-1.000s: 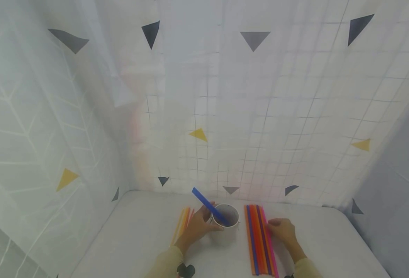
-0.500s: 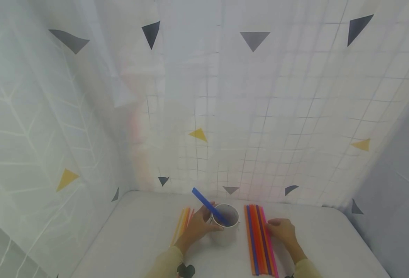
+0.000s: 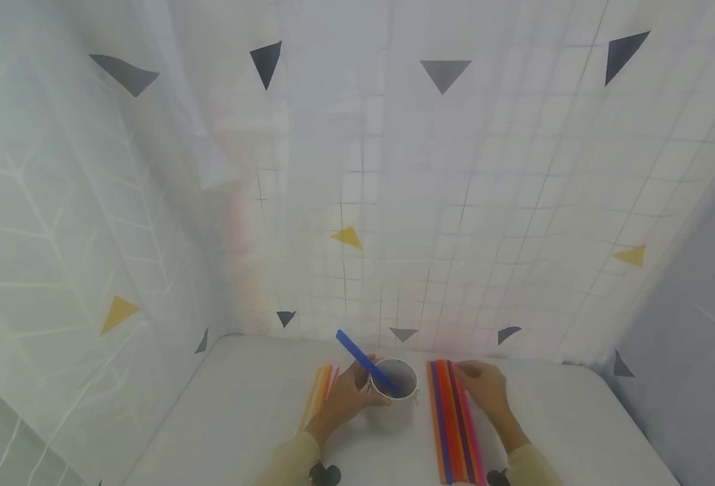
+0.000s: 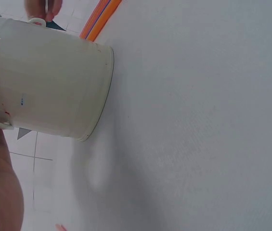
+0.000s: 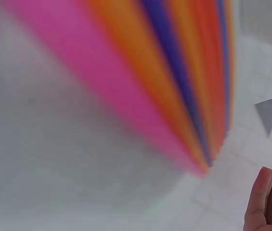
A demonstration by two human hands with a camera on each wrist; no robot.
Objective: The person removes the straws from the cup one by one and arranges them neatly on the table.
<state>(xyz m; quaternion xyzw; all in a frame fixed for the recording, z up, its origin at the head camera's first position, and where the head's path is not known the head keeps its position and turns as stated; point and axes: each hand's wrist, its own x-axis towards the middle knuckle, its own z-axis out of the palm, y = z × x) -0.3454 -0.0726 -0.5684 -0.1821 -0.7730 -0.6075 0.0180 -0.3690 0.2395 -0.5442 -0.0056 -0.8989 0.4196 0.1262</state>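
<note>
My left hand grips a small white bucket by its side, thumb at the near side and fingers behind. The bucket has a lug on each side and stands over the white surface, mouth up. A blue straw leans out of it toward the back left. To its right lies a row of orange, blue, red and pink straws, side by side. My right hand is at the far end of this row, fingertips overlapping the last straws in the head view. In the right wrist view, its fingers look straight, beside the straw ends.
Several yellow and orange straws lie left of the bucket, partly behind my left hand and forearm. The white table ends at a patterned white sheet at the back, with more sheeting at both sides.
My right hand has moved from beside the pink straw toward the far end of the row, up and left. The left hand, bucket and blue straw stay in place.
</note>
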